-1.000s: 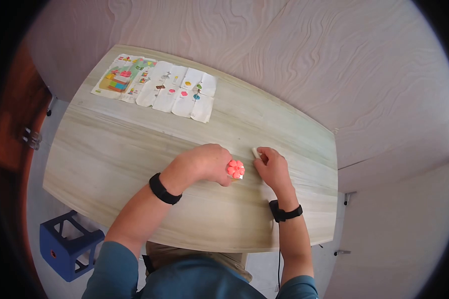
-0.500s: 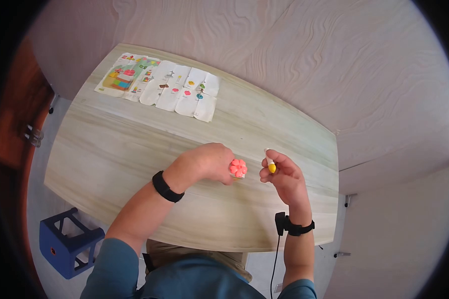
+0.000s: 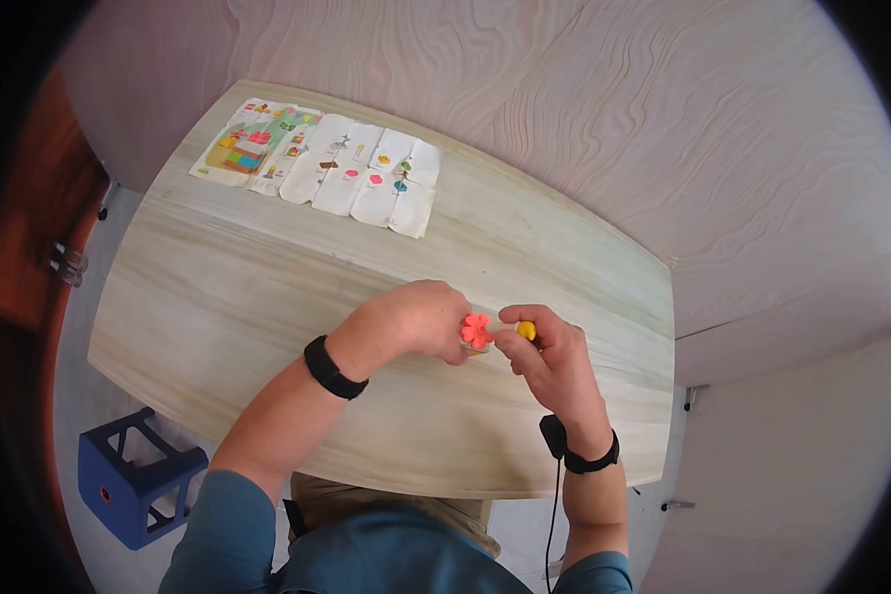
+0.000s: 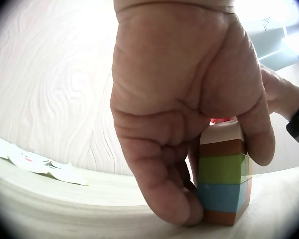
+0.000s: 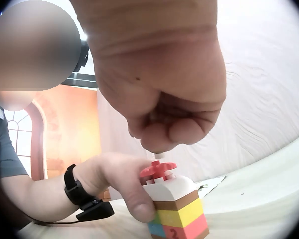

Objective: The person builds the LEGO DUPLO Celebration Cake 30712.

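My left hand (image 3: 416, 317) grips a stack of toy building blocks (image 4: 222, 169) standing on the table. Its layers show brown, blue and green from one side, pink with a "2" and yellow from the other, with a white block (image 5: 172, 189) on top. A coral-pink flower piece (image 3: 476, 331) sits over the white block. Between thumb and fingers, my right hand (image 3: 561, 364) pinches a white toy candle with a yellow tip (image 3: 527, 330). Its white end (image 5: 159, 156) is right over the flower's centre in the right wrist view; the fingers hide the rest there.
A creased paper instruction sheet (image 3: 366, 178) lies at the far left of the wooden table (image 3: 267, 287). On the floor to the left stands a blue plastic stool (image 3: 134, 485). Pale marbled panels (image 3: 525, 119) rise behind the table.
My right hand lifted the white candle off the table, turned it so its yellow tip shows, and brought it left to the flower. My left hand stayed on the block stack.
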`<state>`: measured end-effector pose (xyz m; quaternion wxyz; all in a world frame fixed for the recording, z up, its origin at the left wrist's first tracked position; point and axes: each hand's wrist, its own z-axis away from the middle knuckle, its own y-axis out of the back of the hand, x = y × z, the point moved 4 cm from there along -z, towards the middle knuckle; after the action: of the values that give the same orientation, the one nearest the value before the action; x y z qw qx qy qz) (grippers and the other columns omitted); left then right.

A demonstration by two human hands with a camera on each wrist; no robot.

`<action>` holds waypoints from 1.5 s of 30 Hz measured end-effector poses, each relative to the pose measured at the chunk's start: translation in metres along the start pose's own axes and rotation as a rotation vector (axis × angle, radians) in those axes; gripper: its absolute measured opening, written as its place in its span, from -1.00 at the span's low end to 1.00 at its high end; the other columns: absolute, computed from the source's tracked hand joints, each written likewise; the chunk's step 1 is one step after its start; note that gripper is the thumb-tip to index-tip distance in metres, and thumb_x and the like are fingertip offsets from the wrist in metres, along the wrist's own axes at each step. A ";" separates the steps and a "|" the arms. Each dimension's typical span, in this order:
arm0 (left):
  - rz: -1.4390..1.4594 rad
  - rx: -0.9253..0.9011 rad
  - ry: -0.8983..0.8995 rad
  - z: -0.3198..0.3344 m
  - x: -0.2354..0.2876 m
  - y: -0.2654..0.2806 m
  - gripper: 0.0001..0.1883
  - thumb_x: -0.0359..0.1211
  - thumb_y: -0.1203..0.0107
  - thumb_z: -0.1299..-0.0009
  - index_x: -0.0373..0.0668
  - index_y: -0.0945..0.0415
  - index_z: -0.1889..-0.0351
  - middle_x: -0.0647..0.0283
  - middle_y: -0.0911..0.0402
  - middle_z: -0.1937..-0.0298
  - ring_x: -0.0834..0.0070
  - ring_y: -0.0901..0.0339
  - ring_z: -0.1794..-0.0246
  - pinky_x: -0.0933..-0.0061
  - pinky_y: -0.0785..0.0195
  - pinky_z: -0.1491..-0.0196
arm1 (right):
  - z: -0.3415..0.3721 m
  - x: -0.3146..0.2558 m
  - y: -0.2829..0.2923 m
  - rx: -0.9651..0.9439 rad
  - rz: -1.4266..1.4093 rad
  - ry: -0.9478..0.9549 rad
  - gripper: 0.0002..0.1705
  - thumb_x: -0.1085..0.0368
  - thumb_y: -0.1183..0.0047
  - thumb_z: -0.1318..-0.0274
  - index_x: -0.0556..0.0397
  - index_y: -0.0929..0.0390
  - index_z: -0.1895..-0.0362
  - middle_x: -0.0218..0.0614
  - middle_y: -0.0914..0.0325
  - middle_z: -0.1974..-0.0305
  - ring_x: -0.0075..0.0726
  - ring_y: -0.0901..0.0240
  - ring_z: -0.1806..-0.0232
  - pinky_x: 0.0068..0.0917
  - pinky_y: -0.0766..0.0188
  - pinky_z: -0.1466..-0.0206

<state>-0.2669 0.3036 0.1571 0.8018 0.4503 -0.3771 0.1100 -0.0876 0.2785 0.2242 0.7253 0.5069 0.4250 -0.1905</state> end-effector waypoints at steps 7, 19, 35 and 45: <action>-0.013 0.007 0.006 -0.002 -0.004 -0.003 -0.74 -0.20 -0.37 -0.16 -0.18 -0.63 0.39 0.09 -0.62 0.50 0.15 -0.53 0.46 0.16 -0.44 0.29 | -0.011 -0.021 0.001 -0.068 0.245 0.133 -0.68 0.19 -0.23 -0.46 0.21 -0.59 -0.04 -0.06 -0.68 0.36 -0.06 -0.56 0.40 -0.27 -0.52 0.24; 0.000 -0.001 0.019 -0.002 -0.004 -0.003 -0.75 -0.22 -0.39 -0.16 -0.19 -0.65 0.37 0.10 -0.64 0.48 0.18 -0.57 0.43 0.17 -0.46 0.27 | -0.021 -0.016 -0.012 0.021 0.418 0.131 -0.55 0.01 -0.40 -0.31 0.19 -0.65 0.17 -0.11 -0.67 0.46 -0.16 -0.57 0.54 -0.29 -0.49 0.39; -0.013 0.016 0.012 -0.006 -0.007 -0.004 -0.69 -0.16 -0.41 -0.17 -0.20 -0.65 0.36 0.06 -0.66 0.45 0.11 -0.60 0.40 0.14 -0.49 0.24 | -0.012 -0.008 -0.007 0.043 0.214 0.115 -0.66 0.25 -0.41 -0.28 0.24 -0.70 0.01 -0.23 -0.71 0.36 -0.46 -0.64 0.38 -0.47 -0.54 0.27; 0.006 -0.002 0.030 -0.004 -0.006 -0.001 -0.72 -0.22 -0.41 -0.14 -0.20 -0.66 0.34 0.08 -0.68 0.44 0.15 -0.61 0.39 0.15 -0.50 0.24 | -0.011 -0.013 -0.013 0.093 0.117 0.136 -0.74 0.33 -0.38 -0.31 0.25 -0.72 0.04 -0.32 -0.75 0.35 -0.61 -0.59 0.39 -0.57 -0.51 0.30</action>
<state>-0.2686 0.3068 0.1508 0.8074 0.4468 -0.3665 0.1186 -0.1088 0.2812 0.2254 0.6805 0.5757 0.4336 -0.1325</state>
